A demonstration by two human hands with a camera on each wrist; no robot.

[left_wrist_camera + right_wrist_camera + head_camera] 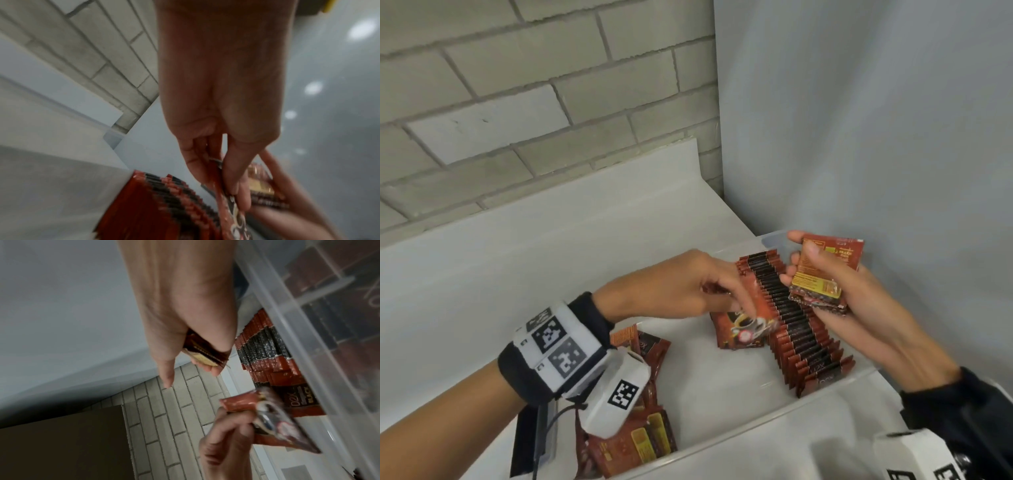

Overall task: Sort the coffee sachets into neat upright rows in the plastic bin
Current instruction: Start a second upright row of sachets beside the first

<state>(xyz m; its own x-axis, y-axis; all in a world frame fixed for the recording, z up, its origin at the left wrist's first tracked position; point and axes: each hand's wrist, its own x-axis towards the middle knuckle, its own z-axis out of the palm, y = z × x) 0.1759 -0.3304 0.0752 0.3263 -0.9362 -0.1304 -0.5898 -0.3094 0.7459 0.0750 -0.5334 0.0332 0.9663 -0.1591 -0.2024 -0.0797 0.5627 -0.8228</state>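
A clear plastic bin holds a long upright row of red-and-black coffee sachets along its right side; the row shows in both wrist views. My left hand pinches one sachet with a coffee-cup picture just left of the row. My right hand grips a small stack of sachets above the row's far end, backs with yellow labels showing. Loose sachets lie in the bin's near-left corner.
The bin sits on a white counter in a corner, a grey brick wall behind and a pale wall to the right. A bare strip of the bin floor runs between loose pile and row.
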